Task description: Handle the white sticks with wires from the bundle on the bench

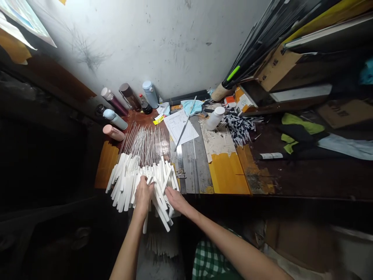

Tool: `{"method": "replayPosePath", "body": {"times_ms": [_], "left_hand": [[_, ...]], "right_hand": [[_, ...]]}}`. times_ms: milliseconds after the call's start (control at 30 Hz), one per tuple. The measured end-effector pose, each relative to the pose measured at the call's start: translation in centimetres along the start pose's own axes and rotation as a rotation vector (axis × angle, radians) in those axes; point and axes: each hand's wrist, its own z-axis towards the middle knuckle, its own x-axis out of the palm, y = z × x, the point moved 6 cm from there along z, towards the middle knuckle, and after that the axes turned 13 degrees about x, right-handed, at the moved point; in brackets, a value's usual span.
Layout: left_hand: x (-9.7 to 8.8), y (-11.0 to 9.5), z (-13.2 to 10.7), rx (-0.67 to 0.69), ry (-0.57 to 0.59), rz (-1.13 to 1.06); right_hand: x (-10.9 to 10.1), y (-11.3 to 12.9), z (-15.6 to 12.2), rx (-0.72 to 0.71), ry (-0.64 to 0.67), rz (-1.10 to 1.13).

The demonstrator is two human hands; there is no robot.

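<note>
Holding a white stick [150, 180] in a narrow grip, the left hand [143, 194] worked over the stick heap [128, 191] fronting the tabletop [291, 177]; the right hand [175, 200] touched the heap, finger gap hidden.

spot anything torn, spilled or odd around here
The wall has dark, scratchy smudges at upper left, marring its pale surface. In front of the white bottle, the yellow covering has a ragged far edge, so it may be torn.
</note>
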Motion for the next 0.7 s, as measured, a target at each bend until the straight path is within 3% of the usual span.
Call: {"method": "replayPosePath", "body": {"times_ms": [200,467,700], "left_hand": [[-0.7,-0.6,1.4,0.112,0.02,0.013],[-1.2,-1.3,2.0,0.118,-0.028,0.101],[-1.8,-1.4,3.5,0.064,-0.068,0.151]], "right_hand": [[-1.1,0.2,0.5,0.111,-0.092,-0.084],[0.0,-0.1,-1.1,0.107,-0.081,-0.262],[-0.4,3.5,0.1,0.031,-0.069,-0.342]]}}
